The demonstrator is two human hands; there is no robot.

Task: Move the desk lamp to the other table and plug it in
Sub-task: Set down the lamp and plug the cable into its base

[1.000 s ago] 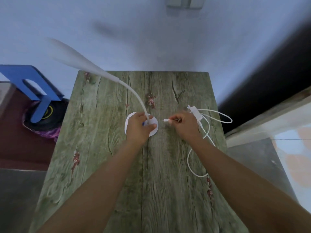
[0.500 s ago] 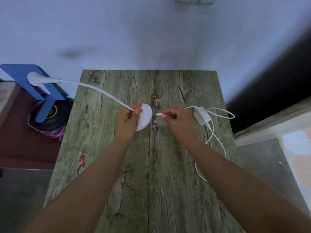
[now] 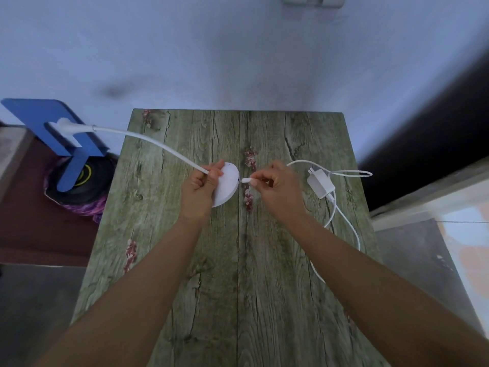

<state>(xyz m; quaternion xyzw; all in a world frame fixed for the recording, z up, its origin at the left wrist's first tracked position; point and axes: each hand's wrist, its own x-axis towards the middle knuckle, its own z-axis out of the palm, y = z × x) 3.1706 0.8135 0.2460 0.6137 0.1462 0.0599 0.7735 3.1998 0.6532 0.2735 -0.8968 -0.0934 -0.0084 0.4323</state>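
Tipping the Lamp to Meet Its Plug

Tipping the desk lamp (image 3: 225, 185) onto its edge, we had turned its round base from lying flat a second earlier to standing on the wooden table (image 3: 277, 274), its side facing the cable end. Its neck now swung out past the table's left edge, toward the blue stand (image 3: 66, 139). That, we judged, exposed the port and left only the insertion, then the wall socket. Our left hand (image 3: 197, 190) was closed around the neck where it joins the base. Our right hand (image 3: 277, 189) pinched the small connector (image 3: 246, 180) between thumb and forefinger, its tip just beside the base rim; whether they touched we could not tell. The power adapter (image 3: 320, 182) lay right of that hand, unplugged.
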